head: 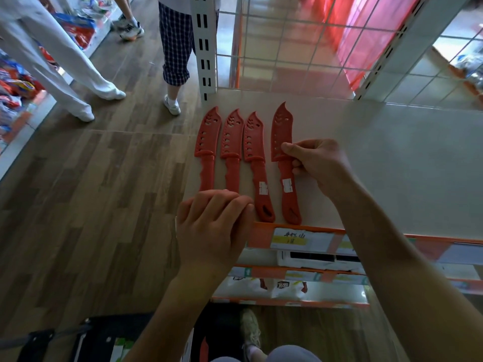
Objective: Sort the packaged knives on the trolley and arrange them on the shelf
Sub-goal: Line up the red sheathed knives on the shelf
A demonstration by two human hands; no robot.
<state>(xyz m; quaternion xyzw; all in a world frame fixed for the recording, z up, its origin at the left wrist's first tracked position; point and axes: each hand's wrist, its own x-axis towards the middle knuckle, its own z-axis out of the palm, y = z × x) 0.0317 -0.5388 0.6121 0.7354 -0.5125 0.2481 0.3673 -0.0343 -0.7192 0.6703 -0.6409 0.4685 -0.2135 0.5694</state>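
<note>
On the shelf [379, 165], along its left edge, lies the first knife [207, 142], then the second knife [231, 142]. Their handle ends sit under the left hand [214, 226], fingers bent, grip unclear. The third knife [254, 152] lies free. The right hand [316, 165] pinches the fourth knife [281, 131]; bare shelf spreads rightward.

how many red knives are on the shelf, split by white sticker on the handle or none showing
red knives with a white sticker: 2 (right hand pinches the rightmost knife)
red knives with no sticker showing: 2 (left hand covers their handle ends)
total: 4 on the shelf
</note>
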